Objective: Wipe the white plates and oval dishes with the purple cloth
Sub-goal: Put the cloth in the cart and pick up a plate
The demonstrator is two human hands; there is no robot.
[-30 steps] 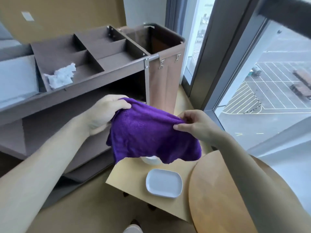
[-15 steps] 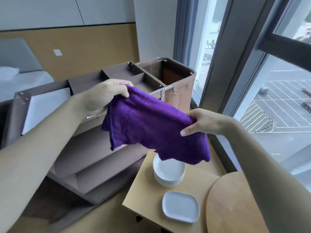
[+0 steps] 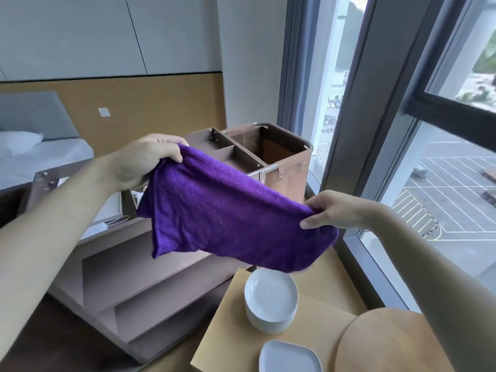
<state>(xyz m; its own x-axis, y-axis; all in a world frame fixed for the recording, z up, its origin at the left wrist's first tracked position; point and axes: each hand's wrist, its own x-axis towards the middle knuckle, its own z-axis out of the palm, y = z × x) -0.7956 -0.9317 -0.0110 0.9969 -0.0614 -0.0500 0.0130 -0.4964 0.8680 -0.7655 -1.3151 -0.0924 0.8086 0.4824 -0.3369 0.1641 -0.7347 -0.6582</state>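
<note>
The cloth (image 3: 228,216) hangs between the left hand (image 3: 145,162), higher, and the right hand (image 3: 330,210), lower, above the desk (image 3: 230,331). On the desk sits a stack of plates (image 3: 271,302), with a dish (image 3: 290,357) just before it. A round table (image 3: 389,345) lies right of the desk, a cart (image 3: 284,162) behind and left, a bed (image 3: 45,159) far left, and a window (image 3: 442,197) right.

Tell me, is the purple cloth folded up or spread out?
Spread out: the left hand and right hand hold opposite ends, so the purple cloth hangs stretched between them.

no readable text, labels or numbers
</note>
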